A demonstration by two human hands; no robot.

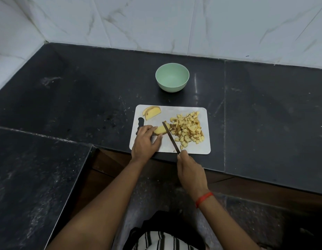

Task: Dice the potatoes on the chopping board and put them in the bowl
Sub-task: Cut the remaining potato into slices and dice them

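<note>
Black stone surface (84, 87), scuffed and dusty, backed by white marbled wall tiles (156, 20); second dark slab (30, 177) at left, set nearer and meeting the first at a corner. Brown wood (109, 168) under the front edge.

Pale green bowl (172, 87) upright beyond the far edge of the chopping board (174, 112), apart from it, not touching. White board flat at the front edge of the surface, handle slot (140, 121) on its left side.

On the board:
- potato slices (151, 112), far-left corner, leaning together, skin on the curved edges
- heap of diced potato (188, 129) over the right half, a few stray cubes toward the near edge
- potato piece (161, 129), centre-left, just beside the heap

Heap close against the right of the knife (171, 137); nothing between board and bowl.

Left hand (145, 143): reaching in from the near-left, palm down, fingers bent over the left end of the potato piece, thumb along its near side, holding it against the board. Heel of the hand over the board's near-left corner.

Right hand (190, 170): clenched round the knife handle, handle hidden inside the fist, just off the board's near edge. Blade running diagonally up-left, tip at the right end of the potato piece. Depth of cut impossible to judge.

Red thread (204, 199) round the right wrist. Both forearms bare; striped garment (162, 240) at bottom of view.
</note>
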